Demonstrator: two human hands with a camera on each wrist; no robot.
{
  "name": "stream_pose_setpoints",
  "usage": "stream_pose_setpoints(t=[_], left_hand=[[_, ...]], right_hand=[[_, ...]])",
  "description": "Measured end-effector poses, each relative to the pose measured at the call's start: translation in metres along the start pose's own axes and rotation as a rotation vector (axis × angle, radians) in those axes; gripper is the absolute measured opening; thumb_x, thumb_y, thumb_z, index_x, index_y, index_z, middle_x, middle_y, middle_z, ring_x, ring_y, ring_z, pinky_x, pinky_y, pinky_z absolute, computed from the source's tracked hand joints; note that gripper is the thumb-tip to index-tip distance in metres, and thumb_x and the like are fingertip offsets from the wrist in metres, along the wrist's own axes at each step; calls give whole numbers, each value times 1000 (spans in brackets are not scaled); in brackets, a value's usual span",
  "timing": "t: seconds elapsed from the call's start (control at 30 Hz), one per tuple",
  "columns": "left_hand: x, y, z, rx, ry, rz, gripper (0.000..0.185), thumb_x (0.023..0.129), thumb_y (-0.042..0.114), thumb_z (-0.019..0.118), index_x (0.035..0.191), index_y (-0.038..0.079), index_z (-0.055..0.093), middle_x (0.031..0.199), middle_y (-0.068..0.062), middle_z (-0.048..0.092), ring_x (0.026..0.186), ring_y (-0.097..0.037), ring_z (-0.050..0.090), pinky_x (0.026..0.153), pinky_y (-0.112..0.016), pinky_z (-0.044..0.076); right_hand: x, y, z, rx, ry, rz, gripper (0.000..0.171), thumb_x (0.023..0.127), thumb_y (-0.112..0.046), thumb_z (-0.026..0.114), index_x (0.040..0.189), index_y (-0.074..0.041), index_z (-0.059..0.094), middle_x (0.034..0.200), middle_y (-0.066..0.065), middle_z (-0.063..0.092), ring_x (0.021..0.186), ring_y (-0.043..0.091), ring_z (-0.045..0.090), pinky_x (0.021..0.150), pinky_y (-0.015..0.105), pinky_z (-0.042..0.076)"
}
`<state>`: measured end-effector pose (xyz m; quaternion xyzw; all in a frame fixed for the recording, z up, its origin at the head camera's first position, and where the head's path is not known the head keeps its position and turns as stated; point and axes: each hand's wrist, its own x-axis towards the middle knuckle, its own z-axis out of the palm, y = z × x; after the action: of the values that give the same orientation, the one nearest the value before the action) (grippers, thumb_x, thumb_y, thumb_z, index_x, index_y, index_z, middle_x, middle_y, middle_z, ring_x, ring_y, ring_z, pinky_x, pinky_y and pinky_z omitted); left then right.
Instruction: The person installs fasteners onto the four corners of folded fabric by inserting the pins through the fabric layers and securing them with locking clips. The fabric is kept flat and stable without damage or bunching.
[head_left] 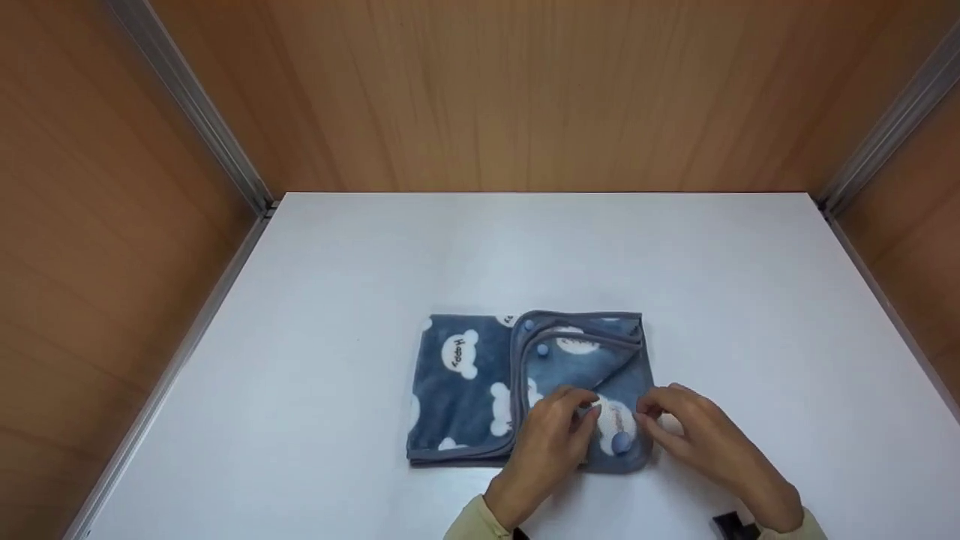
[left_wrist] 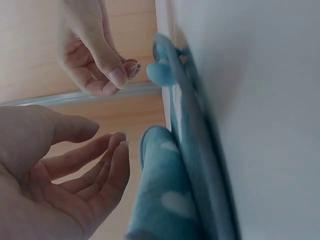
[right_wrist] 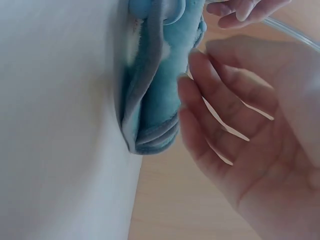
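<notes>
A folded blue fleece blanket (head_left: 450, 405) with grey edging, white bear-head prints and round blue snap buttons lies on the white table. My left hand (head_left: 551, 439) hovers over the blanket's middle, fingers loosely bent, and a gap shows between thumb and fingertips in the left wrist view. By the right edge is my right hand (head_left: 701, 431), its thumb and fingertips close together with nothing visible between them. One large snap button (head_left: 622, 442) sits between the hands on the lower right corner. In the right wrist view the right fingers (right_wrist: 205, 127) are beside the folded layers (right_wrist: 172, 75).
Wood-grain panels (head_left: 525, 97) with metal corner rails enclose the table (head_left: 337, 300) at the back and sides. A small black object (head_left: 727, 523) shows beside the right wrist at the near edge.
</notes>
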<state>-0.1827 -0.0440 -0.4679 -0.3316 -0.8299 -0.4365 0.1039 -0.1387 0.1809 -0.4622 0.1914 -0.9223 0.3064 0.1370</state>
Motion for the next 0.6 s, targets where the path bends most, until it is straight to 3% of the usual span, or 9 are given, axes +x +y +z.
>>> stream_pose_setpoints(t=[0.2, 0.33, 0.43, 0.6], left_hand=[[10, -7, -12, 26, 102, -44, 5, 95, 6, 73, 99, 5, 75, 87, -2, 71, 74, -6, 63, 65, -16, 50], [16, -14, -18, 55, 177, -48, 6, 94, 5, 74, 99, 2, 74, 86, -5, 71, 73, -11, 67, 64, -20, 53], [21, -18, -22, 74, 212, -74, 8, 93, 4, 75, 100, 1, 74, 85, -5, 70, 72, -13, 68, 63, -23, 53], [29, -26, -27, 127, 247, -133, 15, 93, 8, 76, 106, 1, 73, 88, -6, 69, 76, -16, 65, 63, -28, 53]], right_hand=[[19, 1, 1, -37, 103, -74, 24, 82, 5, 82, 92, -13, 70, 88, -12, 67, 82, 6, 61, 69, 31, 55], [31, 2, 2, -52, 135, -100, 26, 80, 5, 84, 92, -13, 70, 91, -9, 68, 87, 8, 61, 76, 21, 50], [41, 4, 5, -53, 151, -130, 26, 79, 5, 85, 92, -12, 70, 94, -6, 68, 91, 10, 62, 82, 15, 45], [61, 10, 12, -60, 169, -175, 24, 80, 4, 85, 97, -6, 71, 98, 1, 68, 95, 16, 62, 86, 17, 44]])
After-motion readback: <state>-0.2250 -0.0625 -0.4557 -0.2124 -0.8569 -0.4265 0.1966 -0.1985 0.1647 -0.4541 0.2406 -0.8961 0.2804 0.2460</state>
